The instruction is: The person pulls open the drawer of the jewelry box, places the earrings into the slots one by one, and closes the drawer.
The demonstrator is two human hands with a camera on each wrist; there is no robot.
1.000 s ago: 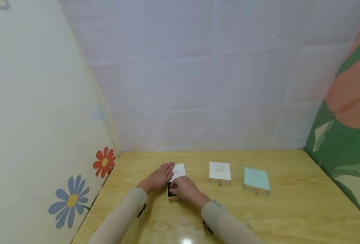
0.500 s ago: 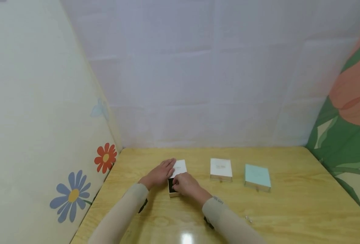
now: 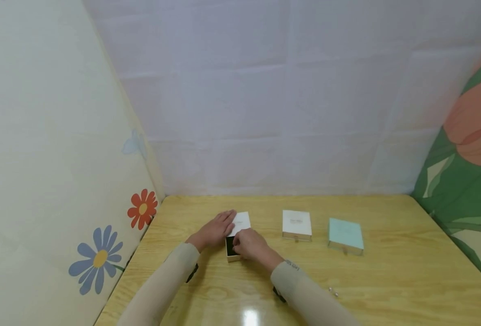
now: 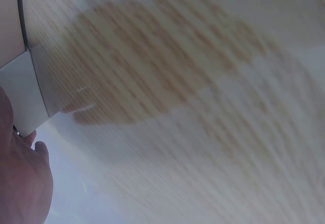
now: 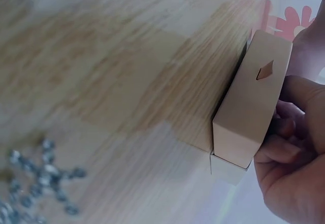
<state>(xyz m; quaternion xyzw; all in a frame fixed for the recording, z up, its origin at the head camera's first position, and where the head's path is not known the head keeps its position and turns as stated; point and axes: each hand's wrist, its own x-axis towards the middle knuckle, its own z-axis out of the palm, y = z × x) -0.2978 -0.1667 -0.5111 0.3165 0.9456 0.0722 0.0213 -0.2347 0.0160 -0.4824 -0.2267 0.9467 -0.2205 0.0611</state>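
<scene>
Small drawer box [image 3: 235, 235] on worktop [image 3: 387, 276], tray part-out; left hand [image 3: 215, 231] flat on sleeve, fingers straight; right hand [image 3: 249, 245] pinches tray (light, thin card, crushable); hold by side walls.

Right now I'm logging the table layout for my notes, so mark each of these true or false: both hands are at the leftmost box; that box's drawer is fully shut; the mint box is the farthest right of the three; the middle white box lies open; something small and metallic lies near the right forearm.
1. Both hands are at the leftmost box: true; the left hand rests on its white sleeve and the right hand is at its drawer.
2. Its drawer is fully shut: false; the drawer is slid out and shows a dark lining.
3. The mint box is farthest right: true.
4. The middle white box lies open: false; it is closed.
5. A small metallic thing lies near the right forearm: true.
</scene>
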